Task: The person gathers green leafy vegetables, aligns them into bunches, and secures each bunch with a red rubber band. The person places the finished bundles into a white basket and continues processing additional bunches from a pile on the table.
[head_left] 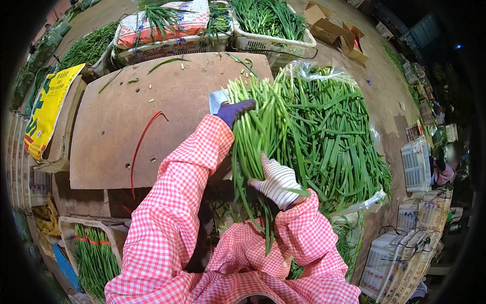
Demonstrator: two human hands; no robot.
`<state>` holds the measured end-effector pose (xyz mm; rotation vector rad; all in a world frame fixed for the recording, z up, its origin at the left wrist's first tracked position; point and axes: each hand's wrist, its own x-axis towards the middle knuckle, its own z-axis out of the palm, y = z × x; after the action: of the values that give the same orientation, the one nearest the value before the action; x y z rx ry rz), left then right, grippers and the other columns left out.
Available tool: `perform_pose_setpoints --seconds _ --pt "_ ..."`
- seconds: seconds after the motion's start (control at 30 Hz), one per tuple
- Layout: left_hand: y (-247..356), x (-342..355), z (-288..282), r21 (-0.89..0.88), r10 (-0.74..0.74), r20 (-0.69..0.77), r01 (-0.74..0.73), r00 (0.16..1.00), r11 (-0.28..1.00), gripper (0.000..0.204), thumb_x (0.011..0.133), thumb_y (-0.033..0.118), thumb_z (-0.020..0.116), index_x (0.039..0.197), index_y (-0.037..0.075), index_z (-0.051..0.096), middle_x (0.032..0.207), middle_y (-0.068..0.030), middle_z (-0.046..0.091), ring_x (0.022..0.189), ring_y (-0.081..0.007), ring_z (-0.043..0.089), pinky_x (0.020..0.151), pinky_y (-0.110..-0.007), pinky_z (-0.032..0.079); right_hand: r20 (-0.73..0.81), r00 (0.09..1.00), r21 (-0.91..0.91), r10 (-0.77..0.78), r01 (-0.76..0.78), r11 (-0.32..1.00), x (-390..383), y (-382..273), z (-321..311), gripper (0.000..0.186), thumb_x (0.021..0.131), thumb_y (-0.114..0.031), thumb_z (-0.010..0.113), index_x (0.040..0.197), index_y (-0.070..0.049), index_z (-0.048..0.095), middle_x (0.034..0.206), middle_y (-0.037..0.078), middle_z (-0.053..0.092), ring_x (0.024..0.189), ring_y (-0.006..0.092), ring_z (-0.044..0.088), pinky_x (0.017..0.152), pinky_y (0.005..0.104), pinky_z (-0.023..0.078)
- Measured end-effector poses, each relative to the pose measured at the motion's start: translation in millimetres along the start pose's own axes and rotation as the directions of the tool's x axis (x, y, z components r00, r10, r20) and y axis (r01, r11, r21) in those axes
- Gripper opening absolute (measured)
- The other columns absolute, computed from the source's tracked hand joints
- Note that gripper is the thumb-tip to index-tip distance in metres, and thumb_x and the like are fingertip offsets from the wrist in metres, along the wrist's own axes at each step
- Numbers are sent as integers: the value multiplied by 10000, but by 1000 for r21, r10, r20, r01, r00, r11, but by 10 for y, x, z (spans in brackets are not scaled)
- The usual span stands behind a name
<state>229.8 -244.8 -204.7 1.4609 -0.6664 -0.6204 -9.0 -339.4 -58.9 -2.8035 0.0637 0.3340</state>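
A loose bunch of garlic chives (pixel 259 126) hangs over the board's right edge, pale stem ends up and leaf tips down toward my lap. My left hand (pixel 237 111), in a dark purple glove, is closed round the bunch near the stem ends. Lower down, my right hand (pixel 278 183) in a white striped glove grips the leaves, thumb and forefinger showing and the other fingers hidden. Beside the bunch, a large pile of garlic chives (pixel 334 137) lies on clear plastic. A thin red tie (pixel 142 142) rests on the brown board (pixel 111 111).
Crates of greens (pixel 273 43) stand beyond the board, one topped by a red-and-white sack (pixel 172 25). At lower left, a crate (pixel 119 235) holds chives bound with red ties. Open cardboard boxes (pixel 324 23) sit far right. White crates (pixel 416 164) line the right side.
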Motion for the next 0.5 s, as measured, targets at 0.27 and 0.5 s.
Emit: perform_pose_setpoints --seconds 0.27,0.5 --pt "-47 -393 -316 -21 504 103 -504 858 863 610 717 280 722 1208 13 477 1227 -110 489 1168 -224 435 994 -346 318 -191 947 740 260 -35 671 192 122 -736 401 750 -287 672 1017 6 614 905 173 637 800 208 628 723 289 485" --pt "12 -384 -260 -493 -74 -130 0 989 870 368 807 168 616 1144 37 544 1101 -110 579 1024 -195 548 848 -358 460 -429 898 101 95 -57 993 1427 486 -369 355 869 -236 504 1152 -24 527 1046 204 594 932 338 582 818 373 458"
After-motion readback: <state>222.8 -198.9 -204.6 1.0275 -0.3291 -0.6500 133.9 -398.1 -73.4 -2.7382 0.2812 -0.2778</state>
